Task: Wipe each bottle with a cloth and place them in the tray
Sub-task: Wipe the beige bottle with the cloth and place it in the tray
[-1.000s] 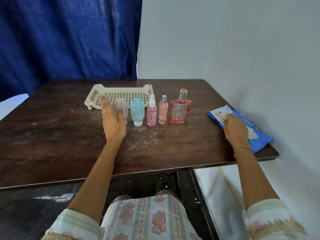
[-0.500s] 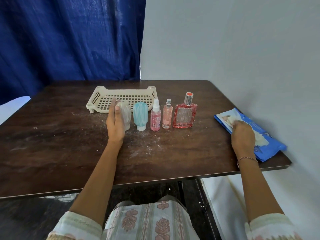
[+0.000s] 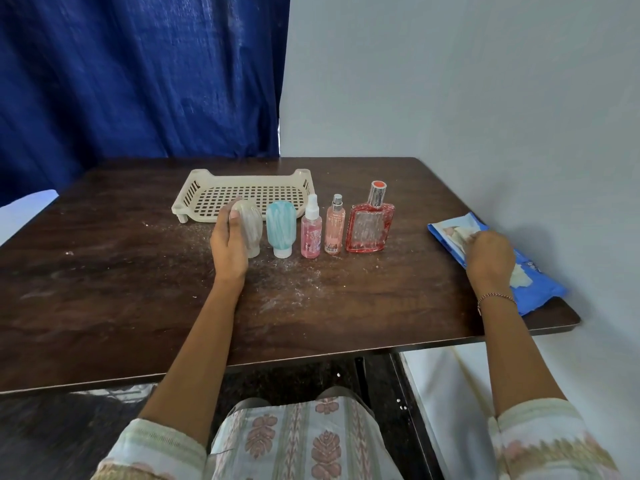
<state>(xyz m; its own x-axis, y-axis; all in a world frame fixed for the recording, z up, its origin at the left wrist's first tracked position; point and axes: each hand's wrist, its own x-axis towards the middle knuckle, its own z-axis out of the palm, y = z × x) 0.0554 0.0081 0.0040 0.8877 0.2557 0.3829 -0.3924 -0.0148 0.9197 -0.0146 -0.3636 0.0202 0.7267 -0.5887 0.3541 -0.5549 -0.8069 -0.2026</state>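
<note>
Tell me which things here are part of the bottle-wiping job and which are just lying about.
For the job: tray; whitish bottle, in the grip of the left hand; teal bottle; pink spray bottle; peach spray bottle; red perfume bottle; wipes pack, under the right hand.

Just there: blue curtain; grey wall; table.
</note>
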